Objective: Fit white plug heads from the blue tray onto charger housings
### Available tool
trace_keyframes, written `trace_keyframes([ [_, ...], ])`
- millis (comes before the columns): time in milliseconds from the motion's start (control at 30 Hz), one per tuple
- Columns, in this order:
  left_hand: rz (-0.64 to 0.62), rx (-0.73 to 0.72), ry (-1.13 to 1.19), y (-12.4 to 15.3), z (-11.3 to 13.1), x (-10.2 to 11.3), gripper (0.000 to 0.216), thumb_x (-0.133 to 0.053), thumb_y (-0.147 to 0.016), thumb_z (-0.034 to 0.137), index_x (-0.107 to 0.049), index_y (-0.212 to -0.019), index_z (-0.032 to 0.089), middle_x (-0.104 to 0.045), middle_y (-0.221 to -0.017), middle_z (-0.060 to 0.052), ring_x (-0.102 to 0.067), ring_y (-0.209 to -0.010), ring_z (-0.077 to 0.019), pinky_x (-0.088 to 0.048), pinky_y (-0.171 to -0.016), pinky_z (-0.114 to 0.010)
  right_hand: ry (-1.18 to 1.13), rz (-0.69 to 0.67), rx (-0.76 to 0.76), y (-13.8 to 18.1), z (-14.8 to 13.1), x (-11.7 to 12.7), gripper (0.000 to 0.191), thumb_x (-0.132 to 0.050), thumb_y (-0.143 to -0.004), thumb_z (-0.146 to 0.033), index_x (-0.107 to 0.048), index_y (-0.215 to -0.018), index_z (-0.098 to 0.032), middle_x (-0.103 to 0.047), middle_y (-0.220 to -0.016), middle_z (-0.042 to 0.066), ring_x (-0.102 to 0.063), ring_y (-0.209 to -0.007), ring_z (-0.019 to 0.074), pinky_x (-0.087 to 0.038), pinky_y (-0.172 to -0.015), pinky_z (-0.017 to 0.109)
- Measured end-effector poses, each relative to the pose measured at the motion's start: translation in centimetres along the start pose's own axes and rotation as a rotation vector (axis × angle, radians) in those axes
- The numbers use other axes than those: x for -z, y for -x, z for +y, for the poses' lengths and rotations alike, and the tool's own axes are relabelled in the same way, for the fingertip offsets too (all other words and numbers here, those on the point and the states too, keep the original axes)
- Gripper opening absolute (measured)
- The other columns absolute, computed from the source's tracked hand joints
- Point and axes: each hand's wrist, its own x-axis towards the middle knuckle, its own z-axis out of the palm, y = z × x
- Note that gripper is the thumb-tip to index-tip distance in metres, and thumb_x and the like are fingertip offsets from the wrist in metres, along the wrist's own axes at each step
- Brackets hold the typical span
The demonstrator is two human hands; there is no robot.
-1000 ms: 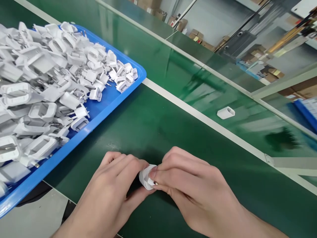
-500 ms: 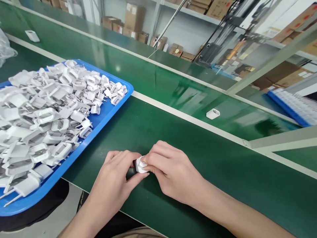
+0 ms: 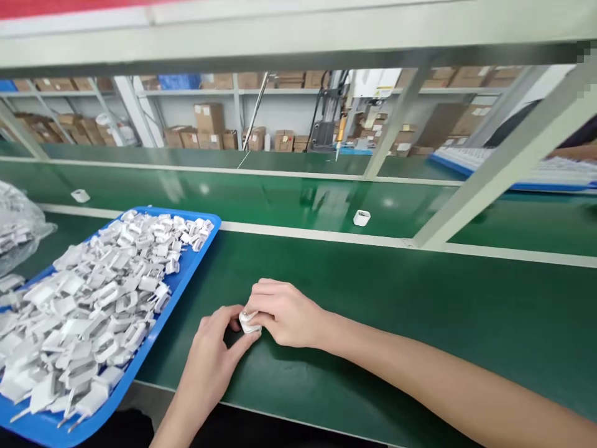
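Over the green bench, both my hands meet at a small white plug housing (image 3: 249, 322). My left hand (image 3: 212, 345) is closed on it from the left, thumb below and fingertips behind. From the right, my right hand (image 3: 286, 314) pinches the same piece near its upper end, where a small metallic glint shows. My fingers cover much of the housing. To the left of my hands, a blue tray (image 3: 161, 326) holds a heap of white plug housings (image 3: 105, 292), some with metal pins sticking out.
One white housing (image 3: 362, 218) lies on the conveyor belt (image 3: 280, 199), another white piece (image 3: 80, 196) farther left. A clear plastic bag (image 3: 21, 224) lies beyond the tray. A slanted metal post (image 3: 494, 155) rises at right. Across the line, a person's arm is near another blue tray (image 3: 513, 171).
My view has levelled and lifted, showing more shelving and the overhead beam. My hands remain together at the white housing; the black object seen in my left hand earlier no longer shows.
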Motion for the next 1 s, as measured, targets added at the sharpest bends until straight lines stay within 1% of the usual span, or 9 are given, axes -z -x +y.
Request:
trace_keyframes([
  [200, -0.078, 0.004, -0.053, -1.2, 0.1, -1.1, 0.036, -0.062, -0.092, 0.058, -0.064, -0.112, 0.027, -0.069, -0.103, -0.003, -0.062, -0.099, -0.0264, -0.049, -0.088, -0.039, 0.12, -0.046, 0.095, 1.5, 0.8, 1.2, 0.015, -0.052, -0.1, -0.012, -0.066, -0.096, -0.016, -0.069, -0.091, 0.006, -0.061, -0.083, 0.0165, -0.051, -0.081, 0.029],
  [400, -0.193, -0.104, -0.081, -4.3, 3.8, -2.6, 0.026, -0.056, -0.097, 0.043, -0.061, -0.117, 0.027, -0.07, -0.102, -0.002, -0.066, -0.089, -0.0221, -0.054, -0.081, -0.036, 0.173, -0.044, 0.076, 4.0, 2.5, 3.1, 0.023, -0.045, -0.101, -0.012, -0.068, -0.1, -0.015, -0.063, -0.083, 0.005, -0.056, -0.074, 0.0164, -0.048, -0.073, 0.031],
  [533, -0.279, -0.209, -0.074, -8.1, 6.6, -5.1, 0.029, -0.059, -0.097, 0.036, -0.062, -0.126, 0.03, -0.069, -0.098, 0.0, -0.065, -0.087, -0.0199, -0.055, -0.083, -0.035, -0.298, 0.2, -0.478, 6.0, 4.6, 7.1, 0.01, -0.063, -0.095, -0.021, -0.071, -0.1, -0.017, -0.062, -0.091, 0.002, -0.058, -0.076, 0.0135, -0.049, -0.07, 0.027],
  [600, -0.337, -0.243, -0.062, -9.9, 7.8, -6.8, 0.035, -0.061, -0.096, 0.033, -0.06, -0.132, 0.033, -0.07, -0.106, -0.001, -0.066, -0.092, -0.0201, -0.055, -0.087, -0.036, -0.518, 0.314, -0.653, 8.0, 5.7, 9.7, 0.016, -0.069, -0.093, -0.028, -0.07, -0.106, -0.018, -0.06, -0.09, 0.001, -0.058, -0.075, 0.0131, -0.049, -0.069, 0.027],
  [733, -0.474, -0.352, -0.158, -11.8, 9.2, -8.9, 0.037, -0.055, -0.099, 0.035, -0.059, -0.135, 0.038, -0.068, -0.126, -0.003, -0.065, -0.114, -0.024, -0.055, -0.1, -0.042, -0.671, 0.57, -0.792, 14.2, 7.8, 14.4, 0.039, -0.075, -0.09, -0.04, -0.064, -0.12, -0.018, -0.06, -0.087, 0.0, -0.056, -0.068, 0.012, -0.046, -0.062, 0.027],
  [833, -0.55, -0.411, -0.305, -13.5, 10.3, -9.0, 0.08, -0.073, -0.086, 0.044, -0.036, -0.157, 0.039, -0.057, -0.148, -0.008, -0.057, -0.134, -0.0332, -0.053, -0.107, -0.05, -0.63, 0.799, -0.878, 18.1, 9.3, 16.2, 0.037, -0.076, -0.089, -0.043, -0.065, -0.112, -0.016, -0.058, -0.081, -0.001, -0.053, -0.064, 0.011, -0.042, -0.059, 0.026],
  [900, -0.524, -0.413, -0.332, -15.8, 12.4, -9.6, 0.087, -0.066, -0.09, 0.053, -0.022, -0.163, 0.035, -0.053, -0.154, -0.01, -0.056, -0.137, -0.0329, -0.053, -0.107, -0.049, -0.612, 0.879, -0.894, 19.1, 10.3, 16.4, 0.036, -0.075, -0.088, -0.044, -0.065, -0.107, -0.016, -0.058, -0.081, -0.002, -0.053, -0.062, 0.0107, -0.042, -0.059, 0.026],
  [933, -0.496, -0.418, -0.325, -17.4, 13.9, -10.4, 0.073, -0.051, -0.098, 0.057, -0.024, -0.162, 0.034, -0.055, -0.152, -0.01, -0.058, -0.135, -0.0297, -0.053, -0.107, -0.047, -0.611, 0.896, -0.894, 19.2, 10.8, 16.3, 0.036, -0.075, -0.088, -0.045, -0.065, -0.107, -0.016, -0.058, -0.081, -0.002, -0.054, -0.062, 0.0106, -0.042, -0.059, 0.027],
  [1000, -0.495, -0.511, -0.338, -21.3, 17.7, -13.4, 0.059, -0.038, -0.103, 0.061, -0.047, -0.151, 0.028, -0.061, -0.143, -0.009, -0.063, -0.128, -0.0269, -0.053, -0.107, -0.043, -0.613, 0.926, -0.894, 19.0, 11.3, 16.0, 0.036, -0.076, -0.086, -0.045, -0.064, -0.104, -0.016, -0.058, -0.08, -0.003, -0.053, -0.06, 0.0105, -0.041, -0.058, 0.027],
])
